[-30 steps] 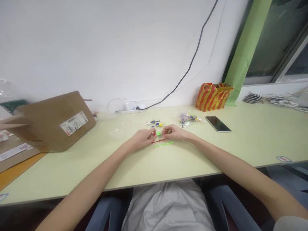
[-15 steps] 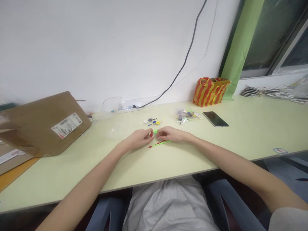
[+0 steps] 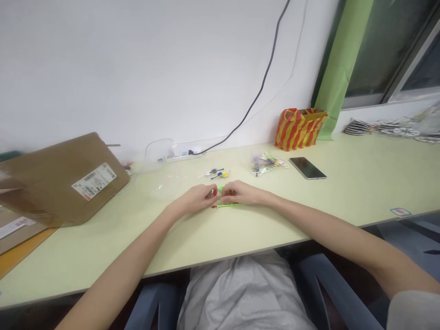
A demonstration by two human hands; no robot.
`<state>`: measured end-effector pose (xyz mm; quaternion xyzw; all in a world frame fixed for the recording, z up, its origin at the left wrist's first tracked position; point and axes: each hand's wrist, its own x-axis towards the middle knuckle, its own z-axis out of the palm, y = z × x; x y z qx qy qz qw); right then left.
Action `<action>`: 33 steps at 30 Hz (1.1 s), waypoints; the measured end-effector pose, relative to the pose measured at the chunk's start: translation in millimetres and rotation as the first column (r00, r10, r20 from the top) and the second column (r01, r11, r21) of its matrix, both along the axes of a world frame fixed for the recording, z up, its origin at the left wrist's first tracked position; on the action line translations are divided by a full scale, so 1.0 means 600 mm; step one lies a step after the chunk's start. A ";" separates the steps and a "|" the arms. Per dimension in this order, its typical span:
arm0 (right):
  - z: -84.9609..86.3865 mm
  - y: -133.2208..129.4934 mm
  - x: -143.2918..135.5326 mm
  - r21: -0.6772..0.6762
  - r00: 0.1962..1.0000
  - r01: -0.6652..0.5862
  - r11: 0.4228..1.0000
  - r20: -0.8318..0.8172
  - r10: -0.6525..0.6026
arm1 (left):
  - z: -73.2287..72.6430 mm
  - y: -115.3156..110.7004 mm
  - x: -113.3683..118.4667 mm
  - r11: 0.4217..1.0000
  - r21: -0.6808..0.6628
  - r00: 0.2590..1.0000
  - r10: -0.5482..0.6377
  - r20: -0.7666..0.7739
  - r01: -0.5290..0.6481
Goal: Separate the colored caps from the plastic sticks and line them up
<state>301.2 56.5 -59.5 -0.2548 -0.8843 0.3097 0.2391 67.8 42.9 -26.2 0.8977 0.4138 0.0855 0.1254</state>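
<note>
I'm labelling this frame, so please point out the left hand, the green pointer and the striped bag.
Left hand [image 3: 199, 195]: head view, back of the hand.
Green pointer [image 3: 225, 206]: head view, on its thin shaft.
Striped bag [image 3: 299, 133]: head view, on its front side.

A green curtain [image 3: 345, 68] hangs between white wall [image 3: 137, 68] and dark window [image 3: 388, 50].

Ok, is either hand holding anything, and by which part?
The left hand pinches a small red piece, gripped part too small to tell; whether the right hand holds anything is hidden.
</note>
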 end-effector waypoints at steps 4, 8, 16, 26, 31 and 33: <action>0.003 0.000 0.000 0.012 1.000 -0.024 1.000 0.018 0.024 | -0.001 0.003 0.000 1.000 0.027 1.000 0.005 -0.020 -0.004; 0.009 0.004 0.004 0.044 0.998 -0.028 0.999 0.053 0.025 | -0.002 0.004 -0.001 1.000 0.029 1.000 0.000 -0.019 0.001; 0.018 0.007 0.020 -0.115 0.987 -0.112 0.987 0.100 0.124 | -0.006 0.010 -0.004 0.999 0.045 0.999 -0.002 -0.054 0.004; 0.034 -0.017 0.014 0.071 0.999 0.046 0.996 0.002 -0.046 | -0.011 0.005 0.008 1.000 -0.008 0.997 -0.011 0.080 0.012; 0.037 -0.031 0.003 0.096 0.992 0.019 0.995 -0.129 -0.007 | -0.015 0.004 0.013 0.988 0.150 0.982 -0.070 0.178 0.043; 0.036 -0.043 -0.006 0.105 0.986 0.040 0.994 -0.166 -0.022 | -0.014 0.003 0.013 0.979 0.195 0.976 -0.101 0.191 0.063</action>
